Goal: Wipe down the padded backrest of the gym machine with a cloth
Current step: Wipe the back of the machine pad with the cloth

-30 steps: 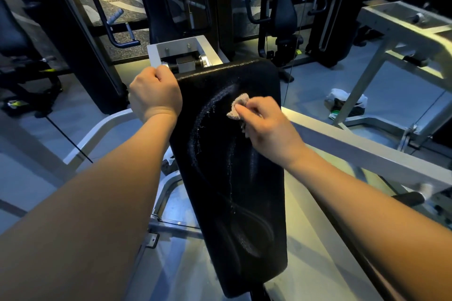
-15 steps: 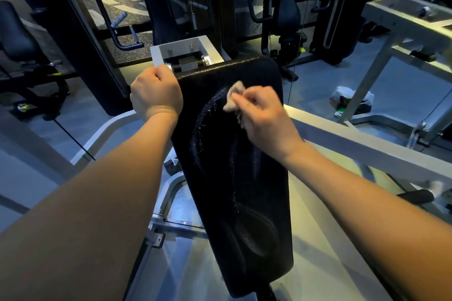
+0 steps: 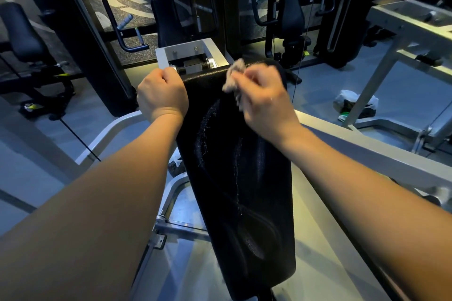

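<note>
The black padded backrest runs from the middle of the view down to the bottom, with wet curved streaks on its surface. My left hand grips its upper left corner, fingers curled over the top edge. My right hand holds a small crumpled grey cloth against the pad's top edge, right of centre. Part of the cloth is hidden under my fingers.
A grey metal bracket sits just behind the top of the pad. Pale frame bars run right and left of the backrest. Dark gym machines stand behind. A white bag lies on the floor at right.
My right hand has slid the cloth up the pad from its upper middle to the top edge. My left hand has kept its grip on the corner.
</note>
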